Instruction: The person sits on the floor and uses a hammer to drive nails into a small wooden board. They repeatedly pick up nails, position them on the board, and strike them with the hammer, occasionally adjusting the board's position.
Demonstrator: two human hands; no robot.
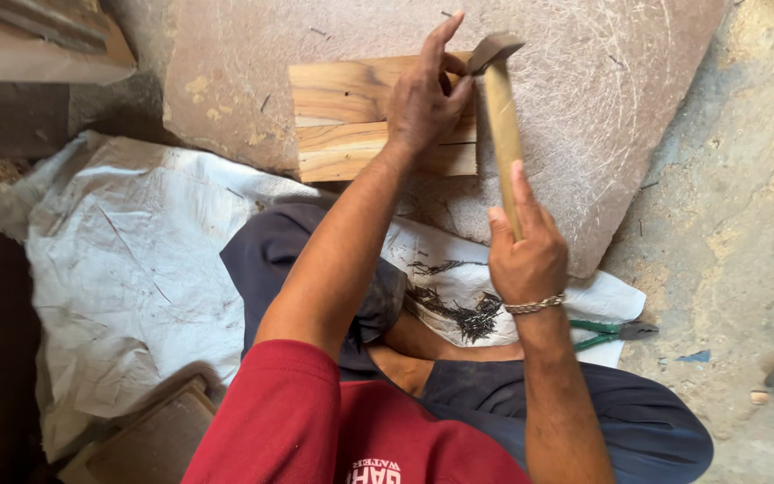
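Gripping a hammer (502, 125) by its wooden handle, the right hand (524, 255) has its fingers closed around it, head at the far right corner of the boards (351, 116). The left hand (425, 99) presses on those boards, fingers pinched, index raised. They lie on a stone slab (584, 108). Nails (459, 309) and pliers (606, 332) lie near on white sacking (127, 251).
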